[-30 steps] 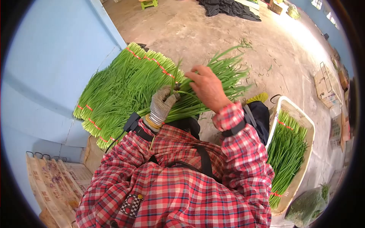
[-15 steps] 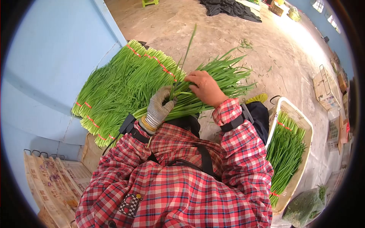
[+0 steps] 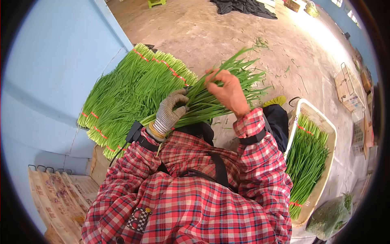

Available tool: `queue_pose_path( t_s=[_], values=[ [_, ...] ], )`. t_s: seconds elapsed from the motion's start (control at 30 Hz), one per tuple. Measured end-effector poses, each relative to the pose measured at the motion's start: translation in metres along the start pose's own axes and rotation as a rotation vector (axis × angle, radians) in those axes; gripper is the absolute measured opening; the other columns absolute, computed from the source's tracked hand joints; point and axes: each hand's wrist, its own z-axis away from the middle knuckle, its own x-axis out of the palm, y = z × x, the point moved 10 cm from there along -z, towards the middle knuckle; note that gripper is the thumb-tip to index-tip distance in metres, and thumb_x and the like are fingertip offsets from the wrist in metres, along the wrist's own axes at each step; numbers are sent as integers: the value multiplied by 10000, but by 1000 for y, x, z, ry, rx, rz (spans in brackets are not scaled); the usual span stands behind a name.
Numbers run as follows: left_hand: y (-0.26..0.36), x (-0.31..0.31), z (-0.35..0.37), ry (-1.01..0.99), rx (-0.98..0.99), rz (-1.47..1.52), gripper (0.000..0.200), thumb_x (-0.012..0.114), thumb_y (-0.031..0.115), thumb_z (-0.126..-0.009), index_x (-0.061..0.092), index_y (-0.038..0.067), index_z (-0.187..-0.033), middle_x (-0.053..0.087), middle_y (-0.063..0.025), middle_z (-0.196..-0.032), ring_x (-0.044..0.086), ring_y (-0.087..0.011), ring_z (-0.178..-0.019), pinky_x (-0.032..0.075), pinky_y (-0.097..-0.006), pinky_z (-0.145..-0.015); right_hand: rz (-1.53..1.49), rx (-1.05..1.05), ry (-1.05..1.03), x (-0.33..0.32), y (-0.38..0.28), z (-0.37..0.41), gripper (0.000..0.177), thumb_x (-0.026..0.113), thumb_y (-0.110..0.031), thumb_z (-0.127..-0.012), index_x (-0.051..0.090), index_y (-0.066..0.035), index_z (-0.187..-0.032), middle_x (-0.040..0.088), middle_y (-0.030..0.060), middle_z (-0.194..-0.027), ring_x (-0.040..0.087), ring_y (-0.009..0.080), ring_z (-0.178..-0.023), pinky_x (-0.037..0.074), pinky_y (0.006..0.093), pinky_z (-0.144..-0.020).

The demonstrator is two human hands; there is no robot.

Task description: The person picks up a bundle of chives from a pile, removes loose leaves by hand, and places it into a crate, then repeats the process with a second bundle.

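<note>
Loose long green stalks (image 3: 203, 105) lie across my lap, pale ends to the left and leafy tips to the right. Around them curls my left hand (image 3: 171, 112), in a striped grey glove. My bare right hand (image 3: 226, 90) is over the leafy part, thumb and fingertips pinched on a few leaves at the upper edge. Beyond my left hand is a large pile of green bundles (image 3: 130, 89) tied with red bands, partly against the blue wall.
A white crate (image 3: 334, 140) with banded green bundles stands at the right, a plastic bag of greens (image 3: 330, 217) below it. Stacked crates (image 3: 61, 191) are at lower left. Leaf scraps litter the floor (image 3: 183, 32); a black cloth (image 3: 243, 9) lies farther off.
My right hand has moved slightly right and turned, its fingers now pinching leaves. The single blade standing upright near my left hand is no longer upright there. My left hand keeps its hold.
</note>
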Motion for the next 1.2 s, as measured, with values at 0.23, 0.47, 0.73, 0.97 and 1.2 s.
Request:
queue_pose_path(
  t_s=[0.23,0.47,0.73,0.97,1.2],
  values=[
    [-5,-4,-8,-90,-30,-155,385,705,87,-723,625,39,-1096,522,-215,-1297,497,-357,-1229,382,-389,-1041,-587,320,200,-120,16,59,183,607,-138,-876,652,17,-962,647,95,-1058,607,163,-967,468,292,-857],
    [-18,-2,-9,-145,-93,-397,537,737,240,-744,553,50,-1211,523,-221,-1304,494,-342,-1242,386,-370,-1046,823,469,96,-153,134,181,189,607,-131,-839,670,-35,-988,663,159,-879,654,314,-821,501,333,-723],
    [-25,-4,-25,-114,-267,-593,559,669,256,-808,500,-8,-1270,563,-255,-1230,551,-387,-1142,443,-395,-969,49,113,-14,1,19,105,198,575,-8,-820,649,-26,-1003,625,166,-893,610,343,-823,494,373,-716],
    [-15,-2,-23,-35,-276,-699,532,649,282,-838,489,-2,-1258,580,-296,-1157,559,-441,-1081,457,-409,-919,138,199,35,52,35,92,180,586,-76,-832,645,-46,-999,609,153,-898,597,359,-834,483,407,-727],
    [-34,-10,-18,3,-399,-602,533,657,274,-831,489,17,-1267,603,-293,-1098,588,-420,-1036,460,-406,-895,86,351,104,53,42,98,195,634,-157,-832,644,-23,-973,619,162,-839,613,335,-798,481,410,-708]
  ],
)
